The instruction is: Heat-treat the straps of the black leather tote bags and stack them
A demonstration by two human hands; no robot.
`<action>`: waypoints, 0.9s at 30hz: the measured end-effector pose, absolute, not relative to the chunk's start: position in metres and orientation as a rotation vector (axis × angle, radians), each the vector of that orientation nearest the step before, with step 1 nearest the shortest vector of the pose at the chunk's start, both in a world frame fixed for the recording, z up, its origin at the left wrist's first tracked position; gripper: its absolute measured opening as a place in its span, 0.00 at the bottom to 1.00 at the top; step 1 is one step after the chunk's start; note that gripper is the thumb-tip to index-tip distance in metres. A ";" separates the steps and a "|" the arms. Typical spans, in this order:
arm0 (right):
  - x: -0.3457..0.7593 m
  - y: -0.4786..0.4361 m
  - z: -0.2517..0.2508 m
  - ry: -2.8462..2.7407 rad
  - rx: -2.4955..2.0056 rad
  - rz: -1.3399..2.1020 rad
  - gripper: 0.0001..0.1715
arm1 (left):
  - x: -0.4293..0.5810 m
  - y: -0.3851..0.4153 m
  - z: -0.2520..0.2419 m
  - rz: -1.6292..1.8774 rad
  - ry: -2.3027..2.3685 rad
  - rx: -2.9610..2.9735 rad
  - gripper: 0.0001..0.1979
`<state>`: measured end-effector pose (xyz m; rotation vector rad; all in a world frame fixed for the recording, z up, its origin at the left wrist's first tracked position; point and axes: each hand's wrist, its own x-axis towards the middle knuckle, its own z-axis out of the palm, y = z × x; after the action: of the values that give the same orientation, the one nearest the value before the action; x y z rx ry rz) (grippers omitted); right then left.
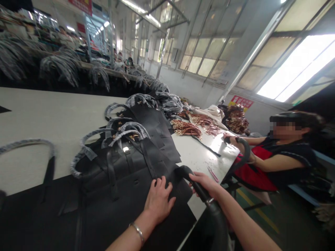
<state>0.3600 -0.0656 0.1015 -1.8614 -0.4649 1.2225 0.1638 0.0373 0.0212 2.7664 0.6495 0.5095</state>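
Note:
My left hand (159,200), a bangle on its wrist, lies with spread fingers on a black leather-like panel (125,209). It holds nothing. My right hand (205,184) is wrapped round a black curved vacuum-type hose nozzle (195,179), whose mouth is close to the panel, right of my left hand. From its grip a thick hose runs down toward the bottom edge. Just beyond my left fingertips are black bag pieces (125,158) with straps and looped handles (90,134) covered in clear wrapping.
At the right sits a person (277,157) holding a similar black tube (244,151). Bundles of brown straps with gold metal fittings (187,128) and pink snips (213,173) lie on the white table (180,139). Further wrapped handles (59,66) hang behind.

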 end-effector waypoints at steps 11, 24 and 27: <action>0.376 -0.044 0.112 -0.493 -1.900 1.289 0.16 | 0.180 0.058 0.022 0.605 0.599 2.753 0.24; 0.385 -0.045 0.106 -0.473 -1.942 1.257 0.15 | 0.199 0.083 0.014 0.564 0.848 2.665 0.31; 0.388 -0.044 0.111 -0.483 -1.939 1.292 0.16 | 0.201 0.083 0.011 0.667 1.025 2.644 0.36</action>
<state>0.3876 -0.0442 0.1107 -1.9390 -0.4833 1.2916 0.2008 0.0828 0.0108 2.6445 1.0249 0.6665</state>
